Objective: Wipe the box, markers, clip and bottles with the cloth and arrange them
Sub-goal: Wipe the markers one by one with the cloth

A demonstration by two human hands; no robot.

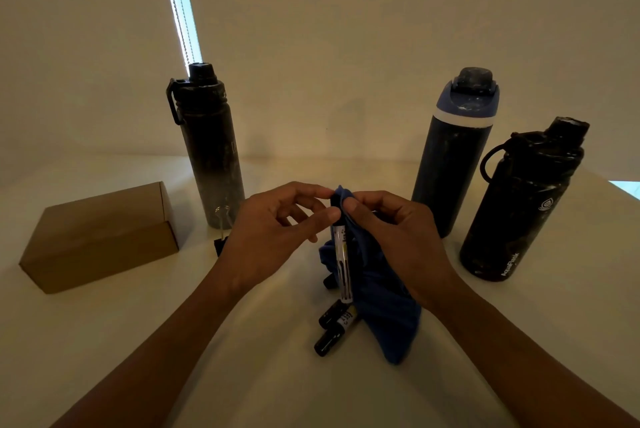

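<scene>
My left hand [273, 230] pinches the black cap end of a white-barrelled marker [343, 261], which hangs upright above the table. My right hand [391, 237] grips a blue cloth [384, 303] and presses it against the marker's top. The cloth drapes down to the table. Two more markers [334, 327] lie below it, partly covered. A black binder clip [220, 240] stands left of my left hand. A brown cardboard box [100, 237] sits at the left. Three dark bottles stand behind: one tall at the left [207, 150], one with a blue lid [453, 157], one wide at the right [519, 206].
The white table [259, 375] meets a plain wall at the back. A bright slit of window with a bead chain [180, 8] runs down behind the left bottle. The table's right edge shows near the wide bottle.
</scene>
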